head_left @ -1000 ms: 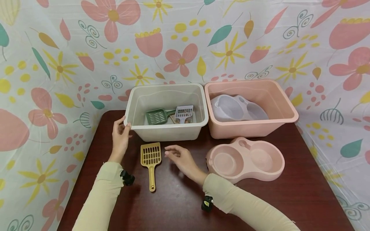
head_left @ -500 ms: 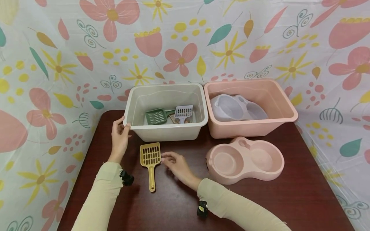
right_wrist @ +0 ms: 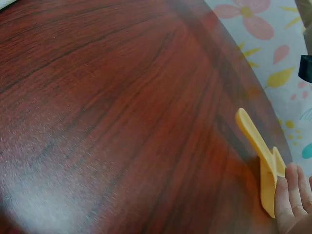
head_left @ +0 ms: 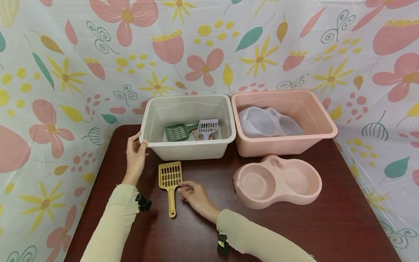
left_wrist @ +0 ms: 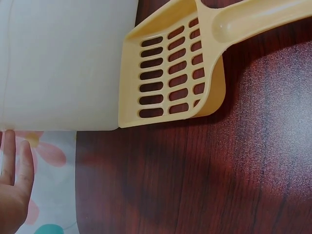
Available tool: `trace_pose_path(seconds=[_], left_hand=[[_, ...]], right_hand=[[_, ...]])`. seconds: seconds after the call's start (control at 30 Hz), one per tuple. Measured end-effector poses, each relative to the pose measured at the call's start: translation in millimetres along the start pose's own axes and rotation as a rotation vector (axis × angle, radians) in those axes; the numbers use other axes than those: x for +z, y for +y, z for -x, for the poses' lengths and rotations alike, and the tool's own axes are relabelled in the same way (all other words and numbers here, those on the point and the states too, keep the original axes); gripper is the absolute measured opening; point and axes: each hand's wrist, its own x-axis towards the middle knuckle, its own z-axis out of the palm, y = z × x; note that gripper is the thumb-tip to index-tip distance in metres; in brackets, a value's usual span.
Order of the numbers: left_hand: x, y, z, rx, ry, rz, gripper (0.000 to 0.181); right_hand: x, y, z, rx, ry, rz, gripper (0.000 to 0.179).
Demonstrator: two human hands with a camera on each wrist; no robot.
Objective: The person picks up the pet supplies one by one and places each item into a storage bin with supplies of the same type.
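Note:
A yellow cat litter scoop (head_left: 171,178) lies on the dark red-brown table, handle toward the person. My right hand (head_left: 196,196) is beside the scoop's neck, fingers loosely bent; contact cannot be told. In the right wrist view, straight fingers (right_wrist: 295,187) appear near the yellow scoop (right_wrist: 265,170). At the front left corner of a grey litter box (head_left: 190,151), my left hand (head_left: 135,158) touches the rim. Its fingers (left_wrist: 24,168) look mostly straight against the box (left_wrist: 58,63) in the left wrist view. A green scoop (head_left: 176,132) and a lilac scoop (head_left: 207,127) lie inside.
Against the grey box stands a pink litter box (head_left: 271,147) with a lilac double pet bowl (head_left: 262,122) inside. In front of it sits a pink double pet bowl (head_left: 278,182). A flowered sheet (head_left: 209,47) hangs behind the table (head_left: 196,240).
My right hand has moved left and toward the person, from right of the yellow scoop's head to beside its neck. My left hand stays at the grey box's corner.

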Motion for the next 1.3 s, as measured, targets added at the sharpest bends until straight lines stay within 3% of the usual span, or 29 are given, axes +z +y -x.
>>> trace_pose_path(seconds=[0.27,0.57,0.87,1.3], left_hand=[[0.8,1.7,-0.1,-0.007,0.007,-0.005,0.045],[1.0,1.6,0.0,-0.008,0.004,-0.009,0.045],[1.2,1.6,-0.5,-0.010,0.010,-0.010,0.045],[2.0,1.0,-0.4,0.005,0.010,0.004,0.044]], right_hand=[[7.7,11.8,2.1,0.023,0.006,-0.012,0.026],[13.4,1.7,9.8,0.048,-0.008,-0.043,0.026],[19.9,22.7,3.9,0.105,-0.032,0.018,0.031],[28.6,26.3,6.9,0.120,-0.052,-0.005,0.036]])
